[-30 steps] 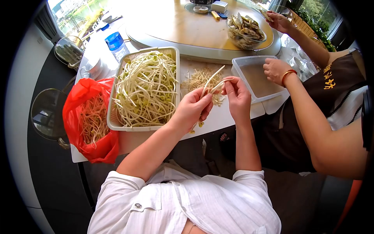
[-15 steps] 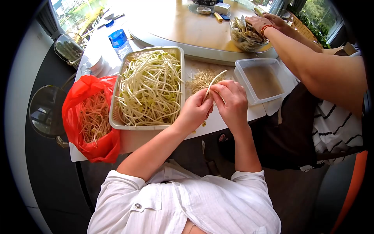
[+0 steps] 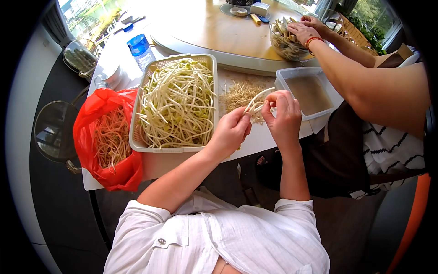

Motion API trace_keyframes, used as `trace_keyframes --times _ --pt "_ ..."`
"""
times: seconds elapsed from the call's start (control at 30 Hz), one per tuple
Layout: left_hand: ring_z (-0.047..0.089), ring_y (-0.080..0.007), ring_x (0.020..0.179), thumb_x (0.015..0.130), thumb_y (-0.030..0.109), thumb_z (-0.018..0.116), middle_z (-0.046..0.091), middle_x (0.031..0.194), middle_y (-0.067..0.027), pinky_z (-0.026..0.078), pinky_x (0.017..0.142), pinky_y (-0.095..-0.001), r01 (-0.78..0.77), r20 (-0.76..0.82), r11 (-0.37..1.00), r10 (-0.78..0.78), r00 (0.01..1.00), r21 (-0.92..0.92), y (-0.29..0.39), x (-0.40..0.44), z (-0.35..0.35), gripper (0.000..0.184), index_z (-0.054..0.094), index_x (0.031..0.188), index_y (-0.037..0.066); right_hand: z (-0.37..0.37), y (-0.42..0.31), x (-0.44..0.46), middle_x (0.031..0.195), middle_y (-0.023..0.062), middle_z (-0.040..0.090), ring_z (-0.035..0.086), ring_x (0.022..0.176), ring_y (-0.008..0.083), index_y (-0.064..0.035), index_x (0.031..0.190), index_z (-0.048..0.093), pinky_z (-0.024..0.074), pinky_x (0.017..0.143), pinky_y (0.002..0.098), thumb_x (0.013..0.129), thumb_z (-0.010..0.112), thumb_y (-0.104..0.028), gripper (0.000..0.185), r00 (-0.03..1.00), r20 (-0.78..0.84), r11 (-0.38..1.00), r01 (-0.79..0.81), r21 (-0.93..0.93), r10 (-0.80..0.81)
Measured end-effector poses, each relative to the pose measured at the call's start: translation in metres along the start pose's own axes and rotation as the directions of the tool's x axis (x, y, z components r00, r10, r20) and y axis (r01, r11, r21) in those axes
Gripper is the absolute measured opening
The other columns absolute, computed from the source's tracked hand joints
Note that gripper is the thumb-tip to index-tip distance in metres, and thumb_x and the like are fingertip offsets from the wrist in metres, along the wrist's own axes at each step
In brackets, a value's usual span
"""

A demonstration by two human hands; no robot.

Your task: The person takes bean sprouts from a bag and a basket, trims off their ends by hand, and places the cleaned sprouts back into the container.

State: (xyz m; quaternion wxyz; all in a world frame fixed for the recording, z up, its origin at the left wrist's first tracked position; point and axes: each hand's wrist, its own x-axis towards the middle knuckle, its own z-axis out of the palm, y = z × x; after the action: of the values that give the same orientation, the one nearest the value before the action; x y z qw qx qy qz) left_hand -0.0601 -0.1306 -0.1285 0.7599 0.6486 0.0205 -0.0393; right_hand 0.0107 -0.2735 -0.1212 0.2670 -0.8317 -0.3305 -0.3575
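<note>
My left hand [image 3: 232,131] pinches a white bean sprout [image 3: 258,97], whose stem curves up and to the right above the fingers. My right hand [image 3: 284,114] is just right of it, thumb and fingertips pressed together; whatever they hold is too small to make out. Left of my hands, a pale plastic basket [image 3: 175,149] is heaped with bean sprouts [image 3: 175,102]. Behind my hands lies a pile of thin, brownish sprout roots [image 3: 244,95] on the white table. A red plastic bag [image 3: 130,176] holding more thin roots [image 3: 111,141] stands left of the basket.
A clear plastic tub [image 3: 292,98] with murky water stands to the right. Beyond it, a co-worker's hands [image 3: 306,33] are at a glass bowl [image 3: 286,45] of pale, elongated pieces. A blue-capped bottle [image 3: 139,48] and white bowl [image 3: 112,75] are behind the basket.
My hands have moved apart a little, the right one going right and slightly down. The sprout stays in my left hand. The co-worker's hands have shifted over the glass bowl.
</note>
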Motion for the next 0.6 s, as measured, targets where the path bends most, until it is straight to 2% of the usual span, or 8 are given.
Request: trace_keyframes --times 0.03,0.1,0.17,0.23,0.27,0.37,0.47,0.6 --pt "0.042 -0.0045 0.051 0.097 0.017 0.042 0.047 0.064 0.0014 0.033 0.044 -0.0187 0.003 -0.005 1.000 -0.003 1.000 0.010 -0.001 0.000 0.000 0.017 0.052 0.100 0.003 0.001 0.004 -0.002 0.080 0.0049 0.055 0.056 0.071 0.0222 -0.0069 0.083 0.054 0.0437 0.064 0.0337 0.073 0.063 -0.004 0.015 1.000 -0.001 1.000 -0.004 -0.003 0.004" --pt "0.041 -0.0046 0.050 0.097 0.017 0.042 0.047 0.064 0.0014 0.033 0.044 -0.0189 -0.004 -0.017 1.000 0.003 1.000 -0.021 -0.002 0.000 0.001 0.018 0.053 0.101 0.003 0.004 0.012 -0.002 0.079 0.0064 0.054 0.055 0.070 0.0232 -0.0050 0.087 0.054 0.0443 0.061 0.0344 0.076 0.062 -0.003 0.014 0.937 -0.027 0.921 -0.335 0.198 0.347" --pt "0.041 -0.0047 0.050 0.097 0.017 0.042 0.047 0.064 0.0015 0.032 0.044 -0.0190 -0.015 -0.033 0.999 0.013 0.999 -0.052 -0.002 0.001 0.001 0.018 0.053 0.103 0.003 0.001 0.014 0.002 0.081 0.0076 0.056 0.057 0.072 0.0248 -0.0035 0.088 0.056 0.0459 0.063 0.0358 0.078 0.061 -0.002 0.011 0.934 -0.110 0.933 -0.319 0.165 0.339" --pt "0.041 -0.0049 0.050 0.097 0.018 0.042 0.047 0.064 0.0015 0.033 0.044 -0.0193 -0.010 -0.047 0.998 0.007 0.999 -0.063 0.000 0.000 0.002 0.019 0.053 0.103 0.003 -0.006 0.013 0.007 0.085 0.0081 0.059 0.059 0.074 0.0256 -0.0032 0.087 0.059 0.0470 0.067 0.0367 0.079 0.059 0.001 0.009 0.986 -0.130 0.984 -0.087 0.155 0.108" --pt "0.041 -0.0049 0.050 0.097 0.018 0.042 0.047 0.064 0.0015 0.033 0.044 -0.0193 -0.009 -0.047 0.998 0.006 0.999 -0.064 0.000 0.000 0.002 0.019 0.053 0.103 0.003 -0.006 0.012 0.007 0.085 0.0081 0.059 0.059 0.074 0.0256 -0.0032 0.087 0.059 0.0470 0.067 0.0367 0.079 0.059 0.001 0.009 0.986 -0.130 0.984 -0.088 0.154 0.109" --pt "0.041 -0.0049 0.050 0.097 0.018 0.042 0.047 0.063 0.0015 0.033 0.044 -0.0195 -0.019 -0.053 0.998 0.015 0.998 -0.067 0.000 0.000 0.003 0.019 0.053 0.103 0.003 -0.007 0.010 0.002 0.086 0.0089 0.060 0.060 0.079 0.0264 -0.0032 0.087 0.061 0.0479 0.069 0.0364 0.079 0.059 0.003 0.011 1.000 -0.001 0.972 -0.013 0.236 0.014" --pt "0.041 -0.0049 0.049 0.097 0.017 0.042 0.047 0.063 0.0014 0.033 0.044 -0.0193 -0.024 -0.045 0.998 0.021 0.999 -0.062 0.001 -0.001 0.002 0.018 0.053 0.104 0.004 -0.005 0.016 -0.007 0.085 0.0095 0.059 0.060 0.079 0.0254 -0.0028 0.090 0.061 0.0484 0.069 0.0327 0.079 0.059 0.002 0.012 0.991 0.131 0.969 -0.063 0.238 0.033" --pt "0.041 -0.0061 0.052 0.097 0.019 0.043 0.046 0.065 0.0016 0.034 0.047 -0.0204 0.077 0.019 0.984 -0.075 0.997 -0.161 0.003 -0.003 0.001 0.021 0.053 0.107 0.004 0.002 0.019 -0.008 0.084 0.0078 0.060 0.061 0.081 0.0196 -0.0017 0.093 0.061 0.0479 0.069 0.0275 0.081 0.058 0.002 0.013 0.914 0.230 0.780 -0.406 0.476 0.335"
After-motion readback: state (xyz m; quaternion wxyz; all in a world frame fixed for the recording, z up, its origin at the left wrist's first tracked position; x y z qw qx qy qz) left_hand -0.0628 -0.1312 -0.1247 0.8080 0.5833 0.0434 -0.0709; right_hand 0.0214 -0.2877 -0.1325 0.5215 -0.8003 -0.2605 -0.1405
